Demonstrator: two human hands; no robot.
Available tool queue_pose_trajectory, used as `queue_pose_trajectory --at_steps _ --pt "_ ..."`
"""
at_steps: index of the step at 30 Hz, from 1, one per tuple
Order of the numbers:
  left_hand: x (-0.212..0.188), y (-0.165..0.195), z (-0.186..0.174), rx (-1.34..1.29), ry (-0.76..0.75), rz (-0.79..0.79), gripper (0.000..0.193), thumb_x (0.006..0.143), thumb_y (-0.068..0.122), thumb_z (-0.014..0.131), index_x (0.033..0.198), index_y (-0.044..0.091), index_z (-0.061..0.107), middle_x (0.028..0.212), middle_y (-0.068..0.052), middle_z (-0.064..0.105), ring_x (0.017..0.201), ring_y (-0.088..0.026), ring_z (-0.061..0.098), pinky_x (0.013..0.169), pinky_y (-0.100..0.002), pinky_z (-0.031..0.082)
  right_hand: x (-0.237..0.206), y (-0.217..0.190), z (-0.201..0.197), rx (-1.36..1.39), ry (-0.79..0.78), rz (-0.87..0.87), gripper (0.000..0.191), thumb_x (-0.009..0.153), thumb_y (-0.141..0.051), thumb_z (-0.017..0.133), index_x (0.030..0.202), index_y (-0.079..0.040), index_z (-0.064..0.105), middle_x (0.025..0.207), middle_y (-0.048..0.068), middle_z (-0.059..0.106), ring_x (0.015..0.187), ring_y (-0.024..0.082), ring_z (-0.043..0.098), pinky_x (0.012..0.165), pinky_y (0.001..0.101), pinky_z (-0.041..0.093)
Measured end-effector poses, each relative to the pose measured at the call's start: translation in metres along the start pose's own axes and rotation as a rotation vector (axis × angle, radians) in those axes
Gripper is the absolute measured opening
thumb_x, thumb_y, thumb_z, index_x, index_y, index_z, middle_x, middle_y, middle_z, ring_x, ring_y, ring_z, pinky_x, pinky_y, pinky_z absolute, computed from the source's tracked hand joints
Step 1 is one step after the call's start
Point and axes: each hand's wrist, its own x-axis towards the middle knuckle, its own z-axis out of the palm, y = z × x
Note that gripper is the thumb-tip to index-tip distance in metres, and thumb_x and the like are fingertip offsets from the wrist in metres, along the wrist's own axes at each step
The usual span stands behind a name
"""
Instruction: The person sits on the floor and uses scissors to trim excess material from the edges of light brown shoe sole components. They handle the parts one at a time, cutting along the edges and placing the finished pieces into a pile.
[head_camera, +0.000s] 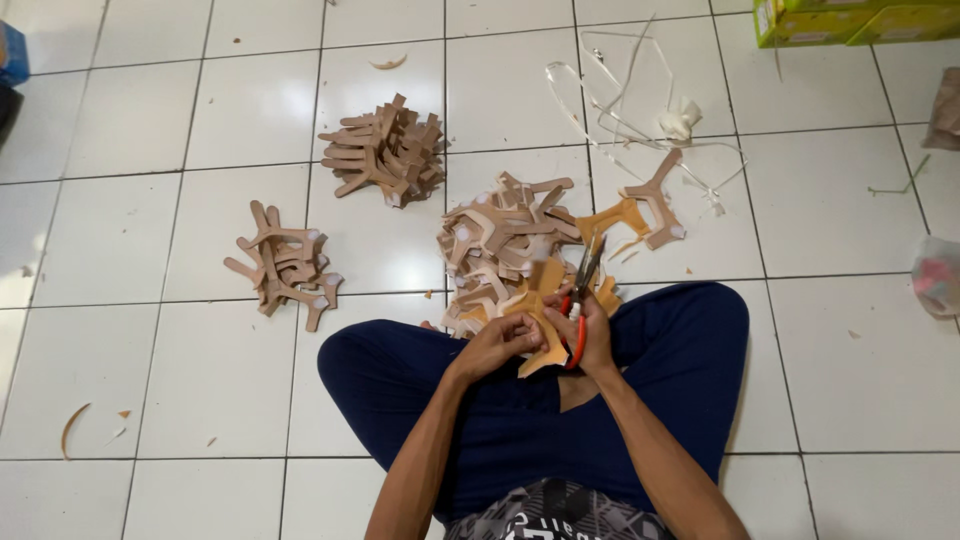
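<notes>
The left hand (497, 343) grips a flat, tan, angular leather piece (545, 300). The right hand (590, 330) is closed around red-handled scissors (580, 300), their blades parted above the piece.

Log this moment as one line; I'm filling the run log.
left hand: holds tan cutout | right hand: grips scissors, blades at cutout | around: three cutout piles on tiled floor

tan cut-out piece (545, 300) | held over lap || red-handled scissors (580, 290) | blades up, at piece
</notes>
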Motion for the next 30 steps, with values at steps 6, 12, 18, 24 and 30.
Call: queue_pose_trajectory --at_steps 6,12,18,24,30 --pt "0.002 0.013 0.019 0.475 0.444 0.090 0.022 0.098 0.023 0.072 0.100 0.001 0.070 0.091 -0.009 0.075 0.084 -0.017 0.071 0.075 -0.031 0.058 -0.005 -0.014 0.002 -0.147 0.063 -0.079 0.032 0.087 -0.001 0.076 0.115 -0.001 0.060 0.103 0.008 0.073 0.085 0.009 0.066 0.076 0.0224 0.055" --pt "0.003 0.023 0.034 0.650 0.633 0.302 0.034 0.088 0.017 0.078 0.116 -0.001 0.070 0.103 -0.013 0.075 0.090 -0.020 0.073 0.068 -0.028 0.060 -0.020 -0.032 0.012 -0.248 0.040 -0.150 0.029 0.088 -0.008 0.078 0.113 -0.001 0.065 0.104 0.005 0.077 0.083 0.007 0.068 0.074 0.0207 0.056" --pt "0.005 0.001 0.014 0.320 0.616 0.140 0.023 0.096 0.015 0.073 0.112 -0.001 0.077 0.100 -0.009 0.080 0.089 -0.014 0.074 0.075 -0.024 0.058 -0.029 -0.054 0.023 -0.450 0.021 -0.168 0.032 0.085 -0.012 0.079 0.114 -0.003 0.070 0.090 0.004 0.078 0.075 0.008 0.072 0.066 0.0230 0.057" --pt "0.010 -0.016 -0.004 0.052 0.535 0.155 0.017 0.098 0.015 0.071 0.100 -0.001 0.074 0.101 0.003 0.069 0.071 -0.004 0.058 0.057 -0.019 0.044 -0.032 -0.054 0.026 -0.434 0.026 -0.184 0.031 0.084 -0.013 0.082 0.112 -0.003 0.071 0.089 0.006 0.078 0.077 0.009 0.073 0.067 0.0235 0.057" --pt "0.000 -0.012 0.001 0.008 0.461 0.110 0.016 0.101 0.019 0.068 0.103 0.002 0.070 0.087 0.001 0.066 0.069 -0.004 0.053 0.054 -0.018 0.041 -0.031 -0.043 0.018 -0.120 -0.013 -0.083 0.030 0.087 -0.013 0.078 0.111 -0.002 0.065 0.094 0.007 0.077 0.083 0.009 0.071 0.078 0.0226 0.057"
